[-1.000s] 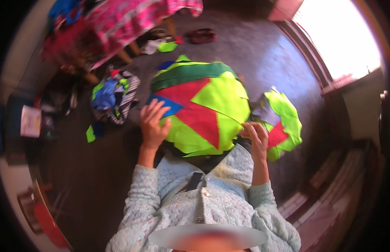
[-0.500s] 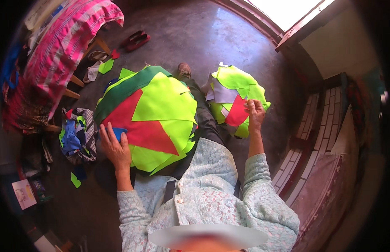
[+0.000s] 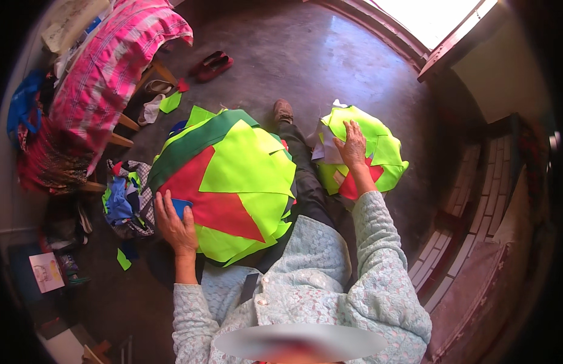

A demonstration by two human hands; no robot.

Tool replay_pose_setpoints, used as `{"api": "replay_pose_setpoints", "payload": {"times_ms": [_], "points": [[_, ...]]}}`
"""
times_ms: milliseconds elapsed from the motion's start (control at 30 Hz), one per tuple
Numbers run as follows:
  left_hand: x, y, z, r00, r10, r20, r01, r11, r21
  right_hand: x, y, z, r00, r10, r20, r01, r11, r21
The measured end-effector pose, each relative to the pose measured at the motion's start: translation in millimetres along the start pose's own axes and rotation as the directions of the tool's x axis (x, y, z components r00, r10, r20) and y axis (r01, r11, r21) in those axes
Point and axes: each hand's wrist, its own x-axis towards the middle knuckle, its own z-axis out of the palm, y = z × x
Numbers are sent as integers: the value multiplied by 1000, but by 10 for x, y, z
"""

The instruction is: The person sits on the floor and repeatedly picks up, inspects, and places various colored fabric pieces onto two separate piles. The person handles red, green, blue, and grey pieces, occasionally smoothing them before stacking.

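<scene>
Two hands busy. My left hand [image 3: 175,224] lies flat, fingers spread, on the edge of the big patchwork piece [image 3: 233,188] of green, red and neon-yellow cloth across my lap, clamping nothing. My right hand [image 3: 353,145] lies open on the smaller pile of cut cloth pieces [image 3: 378,151] on the floor [image 3: 306,67] beside my leg. Big piece looks mostly assembled, I judge; the pile and the scrap heap [image 3: 127,197] suggest plenty left.

A small rectangular white printed card with a pinkish picture [image 3: 46,271] lies on the floor, beside the heap of mixed cloth scraps [image 3: 125,200].
</scene>
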Motion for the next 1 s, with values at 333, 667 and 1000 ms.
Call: {"api": "replay_pose_setpoints", "payload": {"times_ms": [333,667,1000], "points": [[6,33,-29,1000,-19,6,20,1000,-17,192,102,216,998,-63,-4,61,986,-154],[15,63,-29,1000,-29,-4,29,999,-41,422,349,-223,821,546,164,-66,-195,979],[-15,23,-12,998,-32,-52,31,999,-16,-393,-358,-995,945,115,306,-205,-521,829]]}}
